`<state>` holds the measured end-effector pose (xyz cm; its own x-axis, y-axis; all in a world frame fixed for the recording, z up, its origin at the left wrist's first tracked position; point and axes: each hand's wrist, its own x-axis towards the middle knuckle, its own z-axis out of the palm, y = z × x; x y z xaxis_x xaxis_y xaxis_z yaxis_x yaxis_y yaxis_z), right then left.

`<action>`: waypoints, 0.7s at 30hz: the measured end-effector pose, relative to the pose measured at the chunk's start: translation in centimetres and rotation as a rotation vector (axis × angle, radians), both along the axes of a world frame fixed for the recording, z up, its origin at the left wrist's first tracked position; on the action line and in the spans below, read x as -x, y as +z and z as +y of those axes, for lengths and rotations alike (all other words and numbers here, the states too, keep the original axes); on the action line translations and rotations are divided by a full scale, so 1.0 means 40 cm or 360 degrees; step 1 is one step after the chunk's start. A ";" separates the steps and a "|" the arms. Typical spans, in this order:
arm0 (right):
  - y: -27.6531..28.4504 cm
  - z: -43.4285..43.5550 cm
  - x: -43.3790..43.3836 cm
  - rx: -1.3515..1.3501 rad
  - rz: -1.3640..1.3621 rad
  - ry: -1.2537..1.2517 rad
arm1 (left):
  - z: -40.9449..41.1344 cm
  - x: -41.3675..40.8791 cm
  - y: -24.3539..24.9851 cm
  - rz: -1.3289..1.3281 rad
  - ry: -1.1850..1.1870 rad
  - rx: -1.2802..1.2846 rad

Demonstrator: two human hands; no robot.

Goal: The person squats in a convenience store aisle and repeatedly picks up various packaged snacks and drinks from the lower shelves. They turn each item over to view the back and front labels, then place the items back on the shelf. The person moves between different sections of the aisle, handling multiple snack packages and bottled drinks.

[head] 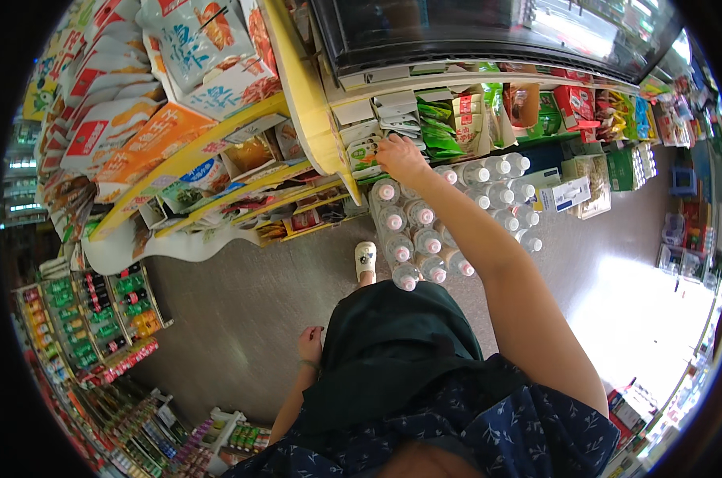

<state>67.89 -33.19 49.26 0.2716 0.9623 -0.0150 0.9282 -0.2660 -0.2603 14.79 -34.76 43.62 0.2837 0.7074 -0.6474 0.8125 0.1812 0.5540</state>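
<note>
My right hand (401,160) reaches forward over the bottled-water packs to a low shelf. Its fingertips are at a white and green snack packet (362,153) in an open carton; whether they grip it is hidden by the hand. Just right of the fingers, grey-white packets (400,122) stand in another carton, followed by green packets (437,126). Below my right forearm are clear plastic bottles with pink caps (425,241) and bottles with white caps (499,194). My left hand (311,345) hangs beside my dark skirt, fingers curled; I cannot tell whether it holds anything.
A yellow shelf unit (304,89) with bagged snacks (113,134) rises at the left. A black glass-fronted case (480,36) sits above the low shelf. Cartons (567,194) stand right of the bottles. A drinks rack (98,316) is at the far left, across the grey floor (229,310).
</note>
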 end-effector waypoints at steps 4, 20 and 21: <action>0.098 -0.043 -0.023 -0.0383 0.0613 0.0156 | -0.030 -0.135 0.101 -0.0224 0.0034 -0.0148; 0.494 -0.390 0.160 -0.1092 0.3078 -0.0909 | 0.096 -0.729 0.636 -0.1345 -0.0753 0.0791; 0.511 -0.398 0.180 -0.1142 0.3066 -0.0953 | 0.087 -0.732 0.636 -0.1319 -0.0790 0.0728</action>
<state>60.70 -49.13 69.70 0.5643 0.7522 -0.3402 -0.6866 0.1987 -0.6994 44.06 -31.30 69.07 0.9464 0.1306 -0.2954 0.2539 0.2643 0.9304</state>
